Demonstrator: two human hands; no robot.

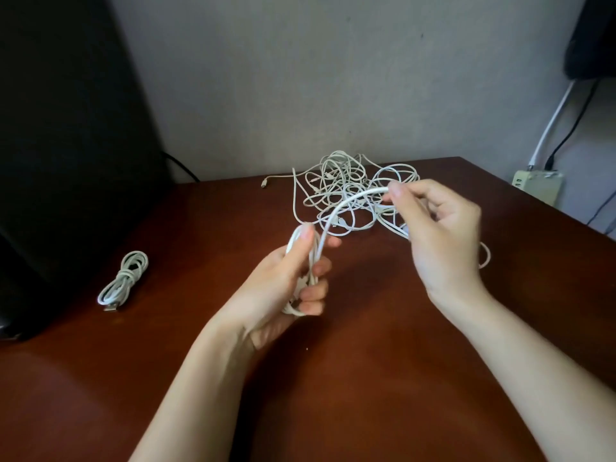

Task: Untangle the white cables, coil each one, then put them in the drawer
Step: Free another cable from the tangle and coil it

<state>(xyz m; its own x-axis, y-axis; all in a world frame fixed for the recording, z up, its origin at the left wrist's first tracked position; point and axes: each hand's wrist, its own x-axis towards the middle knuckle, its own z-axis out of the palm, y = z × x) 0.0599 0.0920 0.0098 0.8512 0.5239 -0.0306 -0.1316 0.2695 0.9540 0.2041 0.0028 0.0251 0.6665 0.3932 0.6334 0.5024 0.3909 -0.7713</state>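
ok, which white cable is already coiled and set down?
The small bundle lying alone on the left of the table, wrapped around itself. Another cable is held by the left hand and right hand; the rest form the tangled pile at the back.

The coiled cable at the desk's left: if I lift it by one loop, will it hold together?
The coiled cable looks wrapped round its middle, so it probably lifts as one bundle. Its thin loops likely sag. The plug end sticks out and may dangle.
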